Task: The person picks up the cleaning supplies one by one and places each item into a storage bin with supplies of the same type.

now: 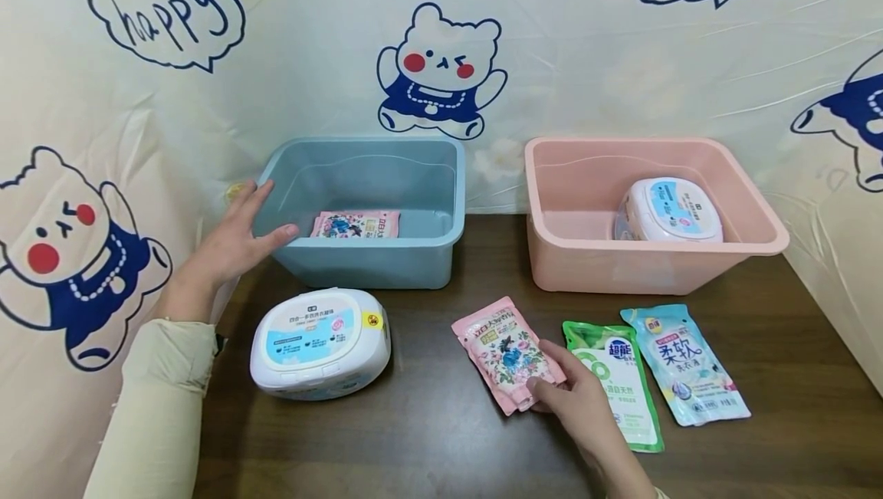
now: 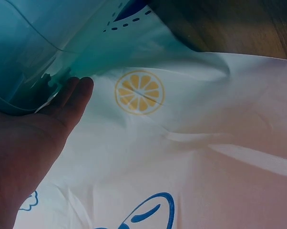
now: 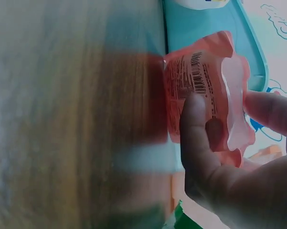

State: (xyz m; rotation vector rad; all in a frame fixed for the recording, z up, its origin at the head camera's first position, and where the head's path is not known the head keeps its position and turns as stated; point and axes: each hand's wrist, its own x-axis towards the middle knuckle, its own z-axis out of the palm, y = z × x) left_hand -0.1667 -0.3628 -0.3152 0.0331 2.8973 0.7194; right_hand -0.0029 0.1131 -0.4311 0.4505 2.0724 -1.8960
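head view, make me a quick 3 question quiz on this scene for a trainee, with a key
1. True or false: the right hand holds a pink pack.
2. Which has a white tub inside it? A) blue bin B) pink bin C) neither
3. Fill in: to the right of the pink pack lie a green pouch and a ___ pouch.

Key:
1. True
2. B
3. Light blue, as in the light blue pouch
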